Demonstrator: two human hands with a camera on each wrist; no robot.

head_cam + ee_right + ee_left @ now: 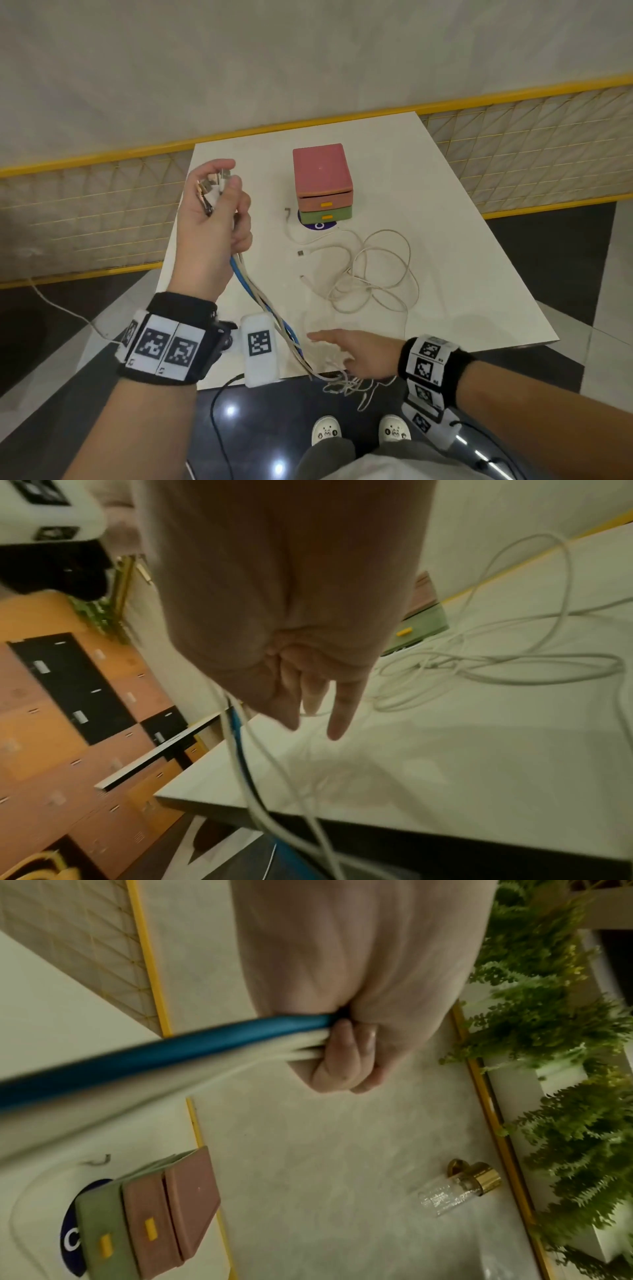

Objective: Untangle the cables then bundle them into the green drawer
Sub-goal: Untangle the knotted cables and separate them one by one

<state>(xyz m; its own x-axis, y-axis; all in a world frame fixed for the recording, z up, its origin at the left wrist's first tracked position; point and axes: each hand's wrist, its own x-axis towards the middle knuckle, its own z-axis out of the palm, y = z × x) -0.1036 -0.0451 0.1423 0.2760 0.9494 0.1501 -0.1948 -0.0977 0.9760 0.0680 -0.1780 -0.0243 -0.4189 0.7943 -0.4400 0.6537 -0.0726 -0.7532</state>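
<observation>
**Cable ends gathered, drawer not yet opened**

Clenched around a bunch of blue and white cables [251, 286], the left hand [214, 219] is raised over the white table [462, 219], with the plugs poking out above its fist. The strands run down past the near table edge. Beside them the right hand [356, 353] is spread flat, gripping nothing. A loose tangle of thin white cords [373, 274] lies mid-table, unsorted. Behind it the green drawer [325, 216], beneath a pink one, looks closed. Most work probably remains.
</observation>
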